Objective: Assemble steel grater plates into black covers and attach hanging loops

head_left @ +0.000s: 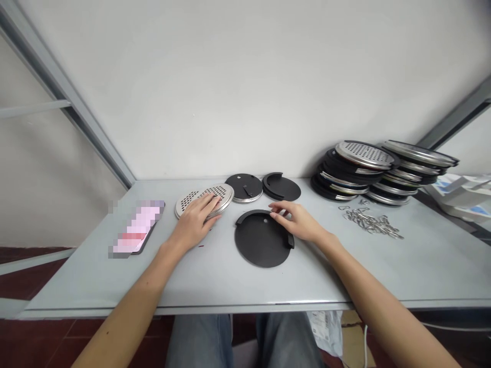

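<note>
My left hand (195, 217) lies flat, fingers stretched out, on a round metal grater plate (226, 191) with punched holes. A second perforated plate (183, 205) shows beneath and to the left, partly covered. In front of me a round black base (263, 248) with a raised curved rim lies flat. My right hand (297, 220) is at its upper right edge, fingers bent and apart; the thumb is over the rim, and whether it touches I cannot tell. Behind are a metal-edged black disc (238, 185) with a small dark piece on it and another rimmed black base (289, 190).
Two leaning stacks of black and metal discs (341, 176) (408, 176) stand at the back right. A pile of small metal clips (374, 223) lies before them. A phone (140, 227) is at the left, white boxes (466, 197) at the far right. A wall closes the back.
</note>
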{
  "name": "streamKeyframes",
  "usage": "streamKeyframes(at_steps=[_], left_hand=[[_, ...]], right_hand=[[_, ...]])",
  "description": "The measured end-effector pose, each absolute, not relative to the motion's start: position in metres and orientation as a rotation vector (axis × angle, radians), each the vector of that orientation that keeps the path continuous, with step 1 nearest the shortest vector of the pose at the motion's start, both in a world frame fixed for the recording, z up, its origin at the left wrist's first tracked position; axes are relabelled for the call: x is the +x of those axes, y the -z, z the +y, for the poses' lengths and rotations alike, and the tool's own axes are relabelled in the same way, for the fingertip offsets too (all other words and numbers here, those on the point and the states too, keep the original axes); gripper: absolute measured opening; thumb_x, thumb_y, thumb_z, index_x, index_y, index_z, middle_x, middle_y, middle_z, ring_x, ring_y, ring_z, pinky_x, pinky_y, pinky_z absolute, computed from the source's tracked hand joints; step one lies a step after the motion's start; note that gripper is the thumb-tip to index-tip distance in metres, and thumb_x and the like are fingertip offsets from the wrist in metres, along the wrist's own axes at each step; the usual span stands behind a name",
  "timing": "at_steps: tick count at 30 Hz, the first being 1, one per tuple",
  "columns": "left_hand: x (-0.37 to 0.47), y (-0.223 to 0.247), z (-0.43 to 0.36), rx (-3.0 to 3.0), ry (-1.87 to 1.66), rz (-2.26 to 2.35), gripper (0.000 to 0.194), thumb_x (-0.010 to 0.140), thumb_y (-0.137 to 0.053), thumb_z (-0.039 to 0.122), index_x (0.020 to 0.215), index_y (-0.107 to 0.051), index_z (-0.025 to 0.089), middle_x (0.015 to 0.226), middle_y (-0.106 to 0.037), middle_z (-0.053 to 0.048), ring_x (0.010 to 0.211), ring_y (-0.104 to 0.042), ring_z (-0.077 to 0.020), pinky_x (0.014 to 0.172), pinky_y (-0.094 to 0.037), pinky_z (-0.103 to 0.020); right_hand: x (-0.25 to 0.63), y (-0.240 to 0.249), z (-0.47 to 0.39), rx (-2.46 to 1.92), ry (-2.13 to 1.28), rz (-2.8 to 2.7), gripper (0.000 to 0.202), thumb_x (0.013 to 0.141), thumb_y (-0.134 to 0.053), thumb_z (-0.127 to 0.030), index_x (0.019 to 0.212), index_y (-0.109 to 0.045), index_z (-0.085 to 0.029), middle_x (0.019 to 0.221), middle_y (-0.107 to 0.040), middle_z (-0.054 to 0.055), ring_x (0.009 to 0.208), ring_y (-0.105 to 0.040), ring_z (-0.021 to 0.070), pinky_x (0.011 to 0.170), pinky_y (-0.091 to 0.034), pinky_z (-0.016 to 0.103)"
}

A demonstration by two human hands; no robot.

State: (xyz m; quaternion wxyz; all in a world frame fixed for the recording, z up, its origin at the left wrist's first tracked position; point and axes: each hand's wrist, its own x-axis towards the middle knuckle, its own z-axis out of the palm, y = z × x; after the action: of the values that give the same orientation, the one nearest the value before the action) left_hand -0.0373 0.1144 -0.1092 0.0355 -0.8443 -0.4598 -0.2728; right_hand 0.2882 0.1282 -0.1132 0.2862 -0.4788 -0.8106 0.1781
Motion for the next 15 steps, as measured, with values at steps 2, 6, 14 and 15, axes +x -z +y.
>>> streamKeyframes(at_steps=[2, 6, 14, 15], left_hand=[[-0.0356, 0.1071, 0.1128, -2.629, 0.870, -1.360, 0.046, 0.097, -0.045, 0.040, 0.140, -0.046, 0.021, 0.144, -0.049, -0.009, 0.136, -0.041, -0.0252, 0.112, -0.036, -0.045], [-0.0334, 0.1054, 0.1112, -2.671, 0.938, -1.324, 0.047, 0.098, -0.045, 0.038, 0.142, -0.042, 0.023, 0.145, -0.048, -0.008, 0.137, -0.041, -0.0244, 0.112, -0.036, -0.046], [-0.0312, 0.1067, 0.1120, -2.664, 1.066, -1.174, 0.047, 0.097, -0.048, 0.032, 0.143, -0.040, 0.024, 0.143, -0.050, -0.009, 0.135, -0.043, -0.0242, 0.111, -0.039, -0.047], [-0.0301, 0.1068, 0.1117, -2.663, 1.067, -1.133, 0.048, 0.097, -0.049, 0.030, 0.143, -0.039, 0.024, 0.143, -0.049, -0.010, 0.135, -0.043, -0.0244, 0.111, -0.039, -0.047]], right_hand=[[0.2860, 0.1145, 0.1285, -1.224, -0.494, -2.220, 0.031, 0.091, -0.051, -0.038, 0.109, -0.067, -0.018, 0.111, -0.069, 0.010, 0.096, -0.066, 0.0237, 0.077, -0.054, 0.033], [0.2851, 0.1172, 0.1291, -1.169, -0.597, -2.255, 0.027, 0.090, -0.052, -0.036, 0.102, -0.071, -0.020, 0.114, -0.069, 0.007, 0.102, -0.064, 0.0261, 0.086, -0.051, 0.036], [0.2846, 0.1180, 0.1328, -1.309, -0.822, -1.711, 0.031, 0.085, -0.057, -0.038, 0.109, -0.065, -0.020, 0.103, -0.072, 0.005, 0.091, -0.065, 0.0231, 0.081, -0.050, 0.034], [0.2852, 0.1181, 0.1346, -1.316, -0.873, -1.586, 0.030, 0.083, -0.060, -0.038, 0.106, -0.065, -0.020, 0.099, -0.072, 0.004, 0.087, -0.065, 0.0214, 0.078, -0.051, 0.032]])
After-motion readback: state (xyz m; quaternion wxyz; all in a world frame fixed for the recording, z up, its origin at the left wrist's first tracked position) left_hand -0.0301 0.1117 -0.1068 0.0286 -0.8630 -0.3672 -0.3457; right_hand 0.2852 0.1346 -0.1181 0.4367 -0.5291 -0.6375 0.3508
